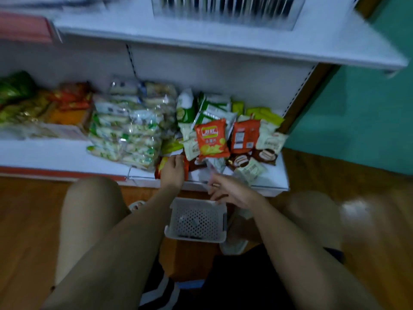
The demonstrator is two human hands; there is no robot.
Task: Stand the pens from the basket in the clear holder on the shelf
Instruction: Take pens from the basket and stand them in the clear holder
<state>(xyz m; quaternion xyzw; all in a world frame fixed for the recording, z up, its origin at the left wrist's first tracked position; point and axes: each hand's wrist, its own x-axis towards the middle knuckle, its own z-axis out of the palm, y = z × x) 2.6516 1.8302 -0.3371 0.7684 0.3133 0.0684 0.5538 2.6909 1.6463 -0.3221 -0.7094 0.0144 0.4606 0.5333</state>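
Note:
A white perforated basket (197,222) sits on the floor between my knees, with only a small dark shape showing at its near bottom edge. The clear holder (225,10), blurred and full of dark and white upright pens, stands on the upper shelf (324,48). My left hand (173,170) rests at the front edge of the lower shelf, fingers curled on an orange snack packet (186,168). My right hand (225,190) hovers over the basket's far rim. Its fingertips touch something pale and translucent; blur hides whether they grip it.
The lower shelf (55,155) is crowded with snack packets: green and white bags (125,130) at the middle, an orange chip bag (212,138) and brown and white packets to the right. My bare knees flank the basket on the wooden floor. A green wall stands at right.

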